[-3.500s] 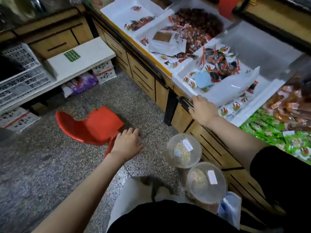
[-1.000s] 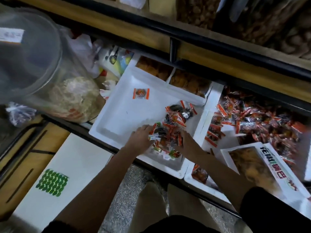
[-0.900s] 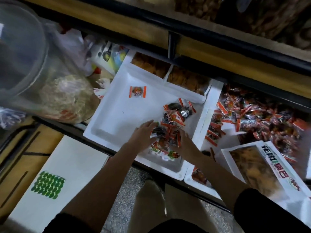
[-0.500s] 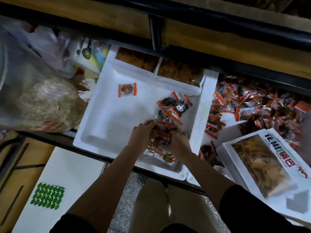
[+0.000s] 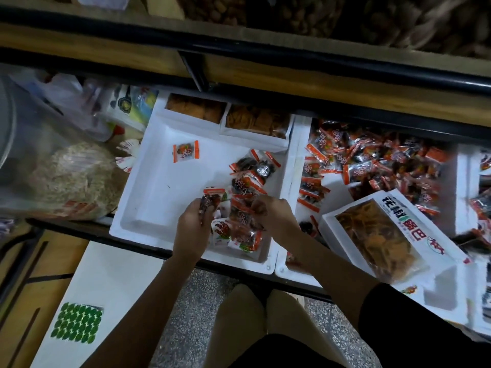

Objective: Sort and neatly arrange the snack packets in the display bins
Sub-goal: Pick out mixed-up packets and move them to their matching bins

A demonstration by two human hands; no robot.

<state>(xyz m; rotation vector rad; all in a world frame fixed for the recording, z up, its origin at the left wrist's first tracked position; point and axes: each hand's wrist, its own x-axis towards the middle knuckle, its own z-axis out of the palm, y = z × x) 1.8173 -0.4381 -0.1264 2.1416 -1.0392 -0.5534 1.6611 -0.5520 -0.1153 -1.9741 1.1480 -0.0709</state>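
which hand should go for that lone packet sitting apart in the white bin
Left, probably. The lone packet lies nearer the left hand, with bare white bin floor between; the right hand must cross the pile. But the left hand holds a dark packet.

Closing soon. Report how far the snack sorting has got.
Done: nothing tidy yet in the white foam bin. In hand: the left hand grips a dark red-edged packet; the right hand grips part of the loose red-and-white packet pile. Left: that pile, the lone orange-edged packet, and the jumbled heap in the neighbouring bin.
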